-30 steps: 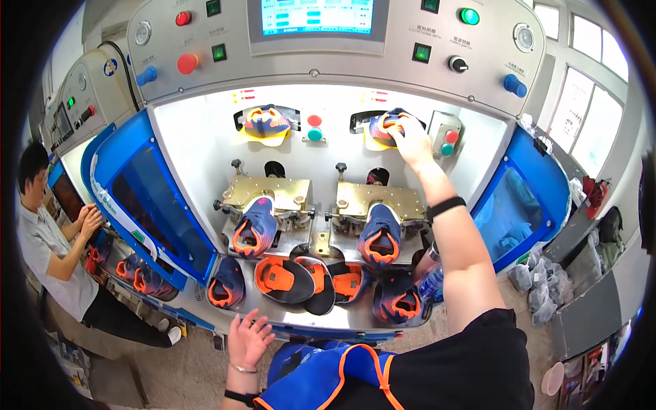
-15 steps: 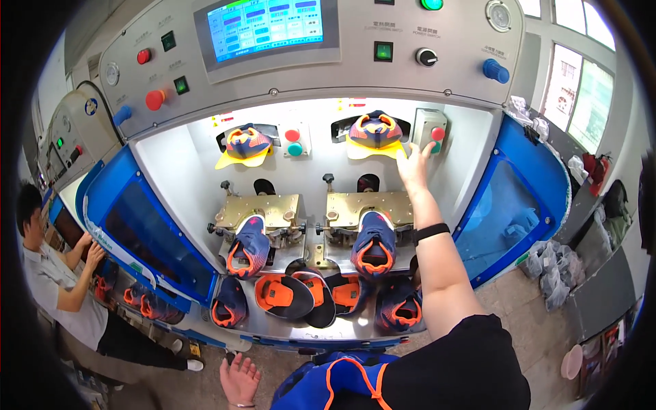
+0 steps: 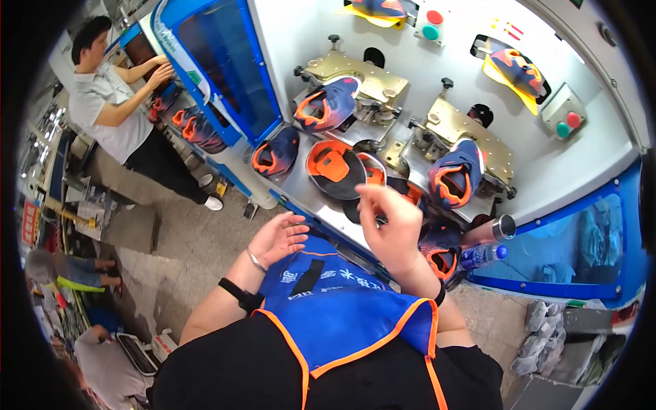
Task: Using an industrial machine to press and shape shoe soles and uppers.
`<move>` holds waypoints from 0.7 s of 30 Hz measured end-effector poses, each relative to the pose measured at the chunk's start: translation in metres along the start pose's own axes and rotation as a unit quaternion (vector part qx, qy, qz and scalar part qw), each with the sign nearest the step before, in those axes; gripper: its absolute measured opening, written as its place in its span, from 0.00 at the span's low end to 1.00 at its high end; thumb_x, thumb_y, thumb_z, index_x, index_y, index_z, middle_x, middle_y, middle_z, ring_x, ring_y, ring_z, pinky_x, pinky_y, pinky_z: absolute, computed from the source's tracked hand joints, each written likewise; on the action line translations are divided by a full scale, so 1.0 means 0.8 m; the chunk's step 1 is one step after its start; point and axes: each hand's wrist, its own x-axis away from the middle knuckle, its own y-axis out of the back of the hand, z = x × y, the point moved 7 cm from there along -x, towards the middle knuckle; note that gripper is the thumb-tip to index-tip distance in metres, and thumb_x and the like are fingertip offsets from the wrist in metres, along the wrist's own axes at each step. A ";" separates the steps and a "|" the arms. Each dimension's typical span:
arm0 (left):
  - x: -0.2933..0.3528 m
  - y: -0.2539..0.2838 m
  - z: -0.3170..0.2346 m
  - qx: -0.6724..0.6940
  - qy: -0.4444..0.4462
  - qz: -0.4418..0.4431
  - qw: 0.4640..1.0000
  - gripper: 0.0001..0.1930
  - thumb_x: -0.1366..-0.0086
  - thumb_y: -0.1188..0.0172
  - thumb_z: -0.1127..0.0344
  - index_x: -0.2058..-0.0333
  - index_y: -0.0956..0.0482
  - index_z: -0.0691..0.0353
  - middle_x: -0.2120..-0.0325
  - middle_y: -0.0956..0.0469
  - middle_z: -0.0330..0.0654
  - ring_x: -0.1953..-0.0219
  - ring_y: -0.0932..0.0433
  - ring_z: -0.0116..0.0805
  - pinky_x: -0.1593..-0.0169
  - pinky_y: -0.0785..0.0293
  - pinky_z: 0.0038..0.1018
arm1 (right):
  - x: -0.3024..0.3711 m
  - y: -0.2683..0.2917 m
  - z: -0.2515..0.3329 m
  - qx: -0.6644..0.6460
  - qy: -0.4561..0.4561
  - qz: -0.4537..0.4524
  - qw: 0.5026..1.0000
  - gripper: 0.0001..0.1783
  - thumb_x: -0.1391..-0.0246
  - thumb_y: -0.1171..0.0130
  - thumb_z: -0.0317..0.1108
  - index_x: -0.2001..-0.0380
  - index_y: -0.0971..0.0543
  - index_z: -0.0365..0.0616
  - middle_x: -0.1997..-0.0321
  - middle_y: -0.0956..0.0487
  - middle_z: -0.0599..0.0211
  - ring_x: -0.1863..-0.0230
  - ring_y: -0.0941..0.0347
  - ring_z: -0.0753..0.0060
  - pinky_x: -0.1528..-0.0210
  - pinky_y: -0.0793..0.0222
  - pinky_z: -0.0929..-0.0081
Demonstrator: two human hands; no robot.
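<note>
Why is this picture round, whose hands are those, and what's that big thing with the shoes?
It looks round because a wide fisheye camera, worn on someone's head and looking down, took it, so you see that person's own hands. The left hand is open and looks empty. The right hand is in front of the shelf; I can't tell whether it holds anything. The big thing is a machine. Two navy-and-orange shoes sit at its metal stands. Black pieces with orange pads lie on the shelf.
</note>
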 end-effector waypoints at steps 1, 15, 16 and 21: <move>0.000 0.007 0.009 -0.011 0.014 -0.040 0.999 0.18 0.33 0.45 0.52 0.53 0.25 0.59 0.61 0.21 0.45 0.60 0.22 0.40 0.57 0.24 0.35 | 0.018 -0.010 -0.009 -0.002 -0.023 0.017 1.000 0.10 0.52 0.40 0.19 0.65 0.20 0.39 0.76 0.22 0.64 0.79 0.23 0.72 0.75 0.29 0.76; -0.059 0.027 -0.036 -0.016 0.019 -0.056 0.998 0.11 0.33 0.47 0.58 0.60 0.24 0.57 0.67 0.21 0.42 0.66 0.22 0.37 0.62 0.25 0.33 | 0.071 -0.062 -0.086 0.052 -0.194 0.083 0.976 0.08 0.48 0.39 0.27 0.62 0.20 0.42 0.69 0.20 0.63 0.76 0.22 0.74 0.74 0.29 0.77; -0.065 0.022 -0.043 -0.021 0.029 -0.038 0.999 0.11 0.32 0.48 0.57 0.59 0.24 0.57 0.66 0.21 0.42 0.66 0.22 0.37 0.61 0.25 0.32 | 0.060 -0.076 -0.087 0.042 -0.185 0.078 0.979 0.09 0.48 0.39 0.26 0.62 0.21 0.41 0.66 0.21 0.63 0.76 0.23 0.74 0.74 0.29 0.77; -0.065 0.037 -0.113 -0.092 0.015 -0.002 0.996 0.12 0.31 0.49 0.59 0.56 0.26 0.60 0.64 0.21 0.44 0.65 0.21 0.36 0.62 0.24 0.31 | -0.023 -0.154 -0.102 0.098 -0.112 0.076 0.986 0.21 0.49 0.40 0.24 0.49 0.27 0.43 0.46 0.27 0.58 0.74 0.23 0.75 0.73 0.28 0.79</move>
